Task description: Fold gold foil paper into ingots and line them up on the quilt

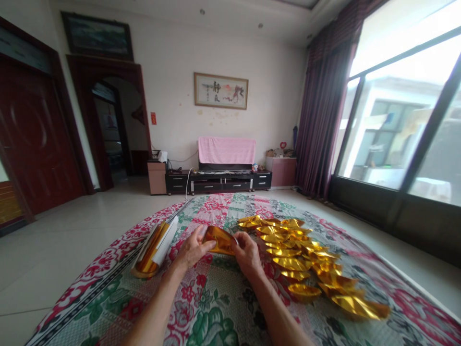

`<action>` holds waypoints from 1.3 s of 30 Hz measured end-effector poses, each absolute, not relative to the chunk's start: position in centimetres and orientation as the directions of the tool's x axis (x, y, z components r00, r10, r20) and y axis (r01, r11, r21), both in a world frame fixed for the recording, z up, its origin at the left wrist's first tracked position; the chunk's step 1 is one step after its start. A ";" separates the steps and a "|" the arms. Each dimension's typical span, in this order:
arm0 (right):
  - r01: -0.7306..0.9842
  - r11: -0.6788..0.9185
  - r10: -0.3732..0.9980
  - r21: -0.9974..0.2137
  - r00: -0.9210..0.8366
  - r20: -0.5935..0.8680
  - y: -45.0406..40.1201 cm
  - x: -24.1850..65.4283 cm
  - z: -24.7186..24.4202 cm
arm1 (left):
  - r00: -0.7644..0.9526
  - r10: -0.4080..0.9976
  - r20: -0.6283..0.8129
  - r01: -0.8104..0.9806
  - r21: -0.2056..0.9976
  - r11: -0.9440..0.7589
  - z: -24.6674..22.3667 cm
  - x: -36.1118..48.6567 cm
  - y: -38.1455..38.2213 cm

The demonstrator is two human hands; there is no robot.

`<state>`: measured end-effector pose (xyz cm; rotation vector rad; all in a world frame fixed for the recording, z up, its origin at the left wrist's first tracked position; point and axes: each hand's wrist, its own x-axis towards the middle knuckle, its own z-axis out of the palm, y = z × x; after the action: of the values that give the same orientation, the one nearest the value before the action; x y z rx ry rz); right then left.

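Observation:
A piece of gold foil paper [220,241] is held up between my two hands, above the patterned cloth. My left hand [196,247] pinches its left side, with the thumb on the front face. My right hand [248,252] grips its right end between thumb and fingers. To the right lie several folded gold foil pieces [288,264], boat-shaped and set in rows that run toward the near right. On the left rests a curled stack of gold foil sheets [153,252] with white paper around it.
A floral cloth [212,327] covers the rounded surface under my hands. Beyond it stand a low black cabinet [221,182] and a pink cloth [226,150] draped over something. Purple curtains [322,105] and large windows are at the right.

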<state>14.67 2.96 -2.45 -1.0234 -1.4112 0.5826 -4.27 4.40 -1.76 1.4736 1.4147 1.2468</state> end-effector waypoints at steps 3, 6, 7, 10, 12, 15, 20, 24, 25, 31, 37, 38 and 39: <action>0.079 0.466 0.870 -0.881 0.137 0.473 3.0 14.5 -2.3 | -0.073 0.986 0.148 0.234 0.964 -0.127 -1.5 -4.2 4.3; -0.083 0.439 0.893 -0.894 0.146 0.425 3.1 14.3 -2.1 | -0.052 0.986 0.158 0.127 0.980 -0.151 -0.9 -3.9 3.9; -0.126 0.432 0.899 -0.893 0.148 0.413 3.2 14.3 -2.1 | -0.055 0.986 0.159 0.114 0.982 -0.152 -0.8 -3.8 3.8; -0.203 0.401 0.913 -0.894 0.168 0.371 3.5 14.3 -2.2 | -0.071 0.987 0.143 0.076 0.988 -0.137 -0.5 -3.5 3.5; -0.238 0.373 0.924 -0.897 0.188 0.334 3.7 14.3 -2.4 | -0.055 0.989 0.135 0.011 0.991 -0.135 -0.4 -3.3 3.5; -0.291 0.314 0.945 -0.904 0.187 0.268 3.8 14.4 -2.5 | -0.028 0.991 0.127 -0.074 0.989 -0.129 -0.6 -3.2 3.7; -0.376 0.167 0.986 -0.911 0.061 0.156 3.0 14.9 -2.0 | -0.027 0.988 0.153 -0.055 0.987 -0.154 -1.2 -3.4 4.2; -0.385 0.098 0.992 -0.918 -0.032 0.119 2.7 15.3 -1.6 | -0.018 0.985 0.174 -0.064 0.983 -0.174 -1.5 -3.5 4.5; -0.393 0.086 0.993 -0.915 -0.036 0.108 2.7 15.3 -1.6 | -0.012 0.984 0.177 -0.072 0.981 -0.177 -1.6 -3.5 4.5; -0.416 0.106 0.994 -0.903 0.013 0.110 2.9 15.2 -1.7 | 0.055 0.982 0.181 -0.139 0.975 -0.172 -1.2 -3.2 4.1; -0.293 0.264 0.961 -0.919 0.163 0.224 2.9 15.2 -1.6 | 0.082 0.984 0.160 -0.155 0.977 -0.146 -0.4 -2.8 3.3; -0.268 0.277 0.956 -0.923 0.177 0.236 2.9 15.2 -1.7 | 0.083 0.983 0.163 -0.157 0.976 -0.148 -0.4 -2.8 3.2; -0.251 0.285 0.952 -0.925 0.188 0.243 3.0 15.1 -1.7 | 0.082 0.982 0.169 -0.158 0.975 -0.155 -0.4 -2.8 3.2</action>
<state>15.14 2.97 -1.67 -0.8819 -1.0134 1.0224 -2.78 3.20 -0.41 1.2553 0.9456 1.3232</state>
